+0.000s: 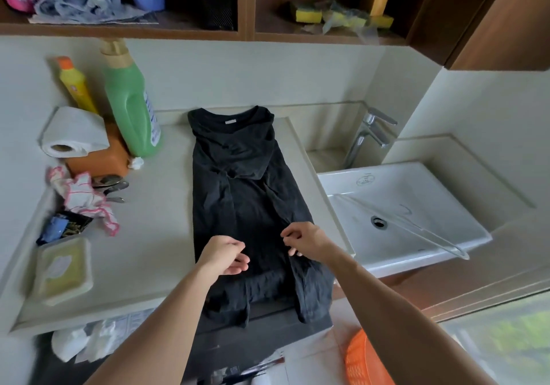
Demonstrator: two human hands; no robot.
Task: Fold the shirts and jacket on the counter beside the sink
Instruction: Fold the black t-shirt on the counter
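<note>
Head view: left hand point(223, 256), fingers loosely curled and gripping nothing, hovers over the black shirt point(250, 203) lying lengthwise on the counter point(160, 235). Just right of it, the right hand point(306, 240) pinches the shirt's fabric; beyond that sits the sink point(416, 212).

orange basket point(367, 364): cut by bottom edge | shirt point(247, 194) hem: overhangs counter point(160, 206)

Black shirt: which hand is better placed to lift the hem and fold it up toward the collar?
Right. The right hand is already pinching the black shirt near its lower edge; the left hand hovers loosely curled above it.
</note>
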